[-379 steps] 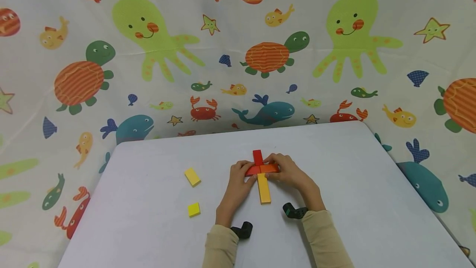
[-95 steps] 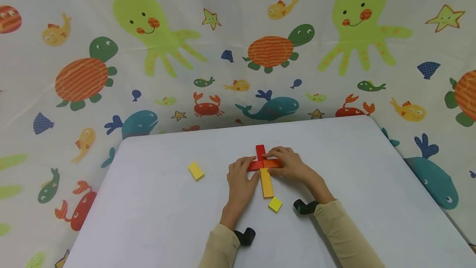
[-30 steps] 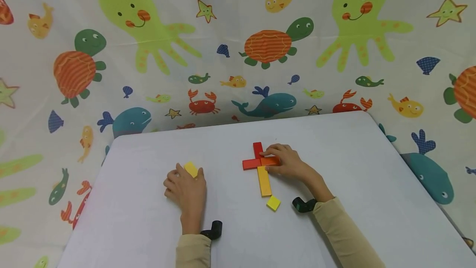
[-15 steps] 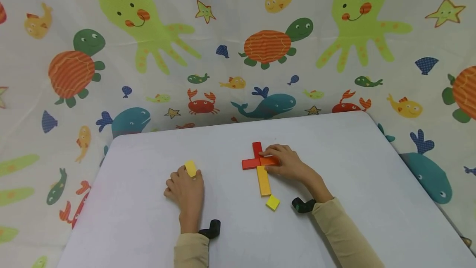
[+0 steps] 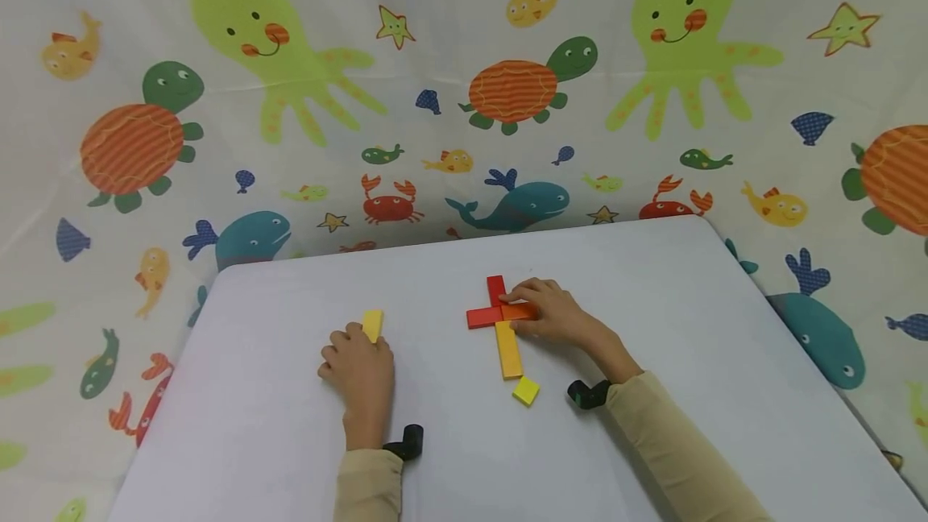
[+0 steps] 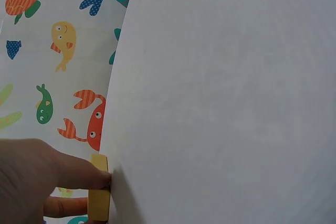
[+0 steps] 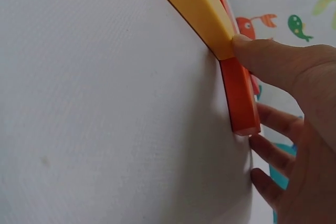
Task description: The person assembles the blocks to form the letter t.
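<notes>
Pale-yellow block (image 5: 373,322): you pinched it, L hand (image 5: 358,365); R hand (image 5: 551,312) at orange block (image 5: 518,312), grip unclear. Pickup step, prob.; lift needed next.

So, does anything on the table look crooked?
Yes, the small yellow block sits askew by the near end of the long yellow block, which roughly lines up with the farthest red block.

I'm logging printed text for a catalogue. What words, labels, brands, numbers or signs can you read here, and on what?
None can be read in any view.
Blocks: plain coloured faces where visible.
Backdrop: sea-creature pictures, no lettering to be seen.
Right wrist device: a small greenish mark, too small to make out.
Left wrist device: nothing legible.
</notes>
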Motion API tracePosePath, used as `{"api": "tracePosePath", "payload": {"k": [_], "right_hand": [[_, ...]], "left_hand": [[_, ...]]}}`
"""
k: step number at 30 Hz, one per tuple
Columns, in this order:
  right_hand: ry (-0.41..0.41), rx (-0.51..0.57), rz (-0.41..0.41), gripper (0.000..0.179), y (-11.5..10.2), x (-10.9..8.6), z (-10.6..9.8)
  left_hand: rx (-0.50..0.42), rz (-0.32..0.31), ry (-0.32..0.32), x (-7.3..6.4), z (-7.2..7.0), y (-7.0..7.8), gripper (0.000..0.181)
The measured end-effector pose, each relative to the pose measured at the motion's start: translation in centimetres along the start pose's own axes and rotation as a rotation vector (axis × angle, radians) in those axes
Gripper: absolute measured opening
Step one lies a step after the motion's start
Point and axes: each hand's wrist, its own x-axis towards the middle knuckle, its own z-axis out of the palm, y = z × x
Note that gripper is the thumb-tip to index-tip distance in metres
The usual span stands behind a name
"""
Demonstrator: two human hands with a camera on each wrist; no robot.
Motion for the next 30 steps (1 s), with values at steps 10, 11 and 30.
{"api": "tracePosePath", "payload": {"k": [10, 11, 30], "right_hand": [[-0.046, -0.018, 0.011, 0.052, -0.3, 0.2, 0.2], [-0.049, -0.023, 0.012, 0.052, -0.2, 0.2, 0.2], [-0.073, -0.056, 0.001, 0.051, 0.0, 0.5, -0.2]], "left_hand": [[-0.031, 0.094, -0.079, -0.8, -0.7, -1.3, 0.039], [-0.038, 0.104, -0.087, -0.9, -0.8, -1.4, 0.040], [-0.174, 0.225, -0.224, -3.0, -1.5, -0.5, 0.039]]}}
